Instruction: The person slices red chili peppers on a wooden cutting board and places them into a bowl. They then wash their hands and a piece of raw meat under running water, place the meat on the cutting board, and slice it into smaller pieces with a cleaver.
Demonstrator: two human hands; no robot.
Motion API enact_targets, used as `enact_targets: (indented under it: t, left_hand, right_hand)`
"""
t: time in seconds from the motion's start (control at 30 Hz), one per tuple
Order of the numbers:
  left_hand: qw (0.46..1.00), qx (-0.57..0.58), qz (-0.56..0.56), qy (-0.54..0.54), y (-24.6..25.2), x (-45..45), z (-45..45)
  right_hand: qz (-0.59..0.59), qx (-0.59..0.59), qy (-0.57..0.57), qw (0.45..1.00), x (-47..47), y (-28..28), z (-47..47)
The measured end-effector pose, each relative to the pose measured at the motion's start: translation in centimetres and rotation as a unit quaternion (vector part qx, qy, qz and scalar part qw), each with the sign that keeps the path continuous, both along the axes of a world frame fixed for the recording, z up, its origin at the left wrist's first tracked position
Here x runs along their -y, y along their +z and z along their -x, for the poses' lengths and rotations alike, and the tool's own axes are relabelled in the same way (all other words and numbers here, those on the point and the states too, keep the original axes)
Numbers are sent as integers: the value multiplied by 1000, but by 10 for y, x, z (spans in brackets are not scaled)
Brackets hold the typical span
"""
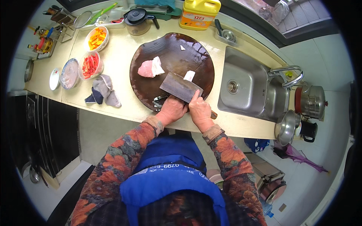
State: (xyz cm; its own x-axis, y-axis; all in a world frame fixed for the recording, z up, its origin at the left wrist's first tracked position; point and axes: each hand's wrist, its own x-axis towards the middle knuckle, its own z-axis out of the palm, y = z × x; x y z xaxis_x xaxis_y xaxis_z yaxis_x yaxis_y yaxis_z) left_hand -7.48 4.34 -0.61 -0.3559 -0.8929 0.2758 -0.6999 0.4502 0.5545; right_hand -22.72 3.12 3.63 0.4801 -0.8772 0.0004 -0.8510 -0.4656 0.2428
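Note:
A steel cleaver (181,86) lies aslant over the near part of a round dark wooden chopping board (175,60). My right hand (200,110) grips it near its wooden handle, the forefinger stretched along the blade. My left hand (173,109) is at the blade's lower edge, its fingers partly under the cleaver; whether it holds something cannot be seen. A small white piece of fat (189,75) sits just beyond the blade. Farther left on the board rests a chunk of raw pork (150,67) with white fat, and a tiny white scrap (182,47) lies near the far side.
Left of the board are a grey cloth (105,91), a bowl of cut red peppers (91,65), a bowl of orange pieces (97,39) and a film-covered dish (70,74). A lidded jug (138,22) and yellow detergent jug (199,15) stand behind. To the right is a steel sink (244,84).

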Motion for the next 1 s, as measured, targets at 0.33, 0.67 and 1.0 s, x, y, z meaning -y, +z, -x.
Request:
enact_targets:
  t: [0.33, 0.67, 1.0]
  left_hand:
    - [1000, 16, -3, 11, 5, 0, -3]
    - [1000, 9, -6, 18, 7, 2, -3]
    - [999, 10, -28, 18, 14, 2, -3]
  right_hand:
    - [47, 72, -16, 996, 3, -20, -11]
    - [54, 27, -8, 998, 18, -20, -11]
    - [38, 2, 5, 999, 28, -18, 11]
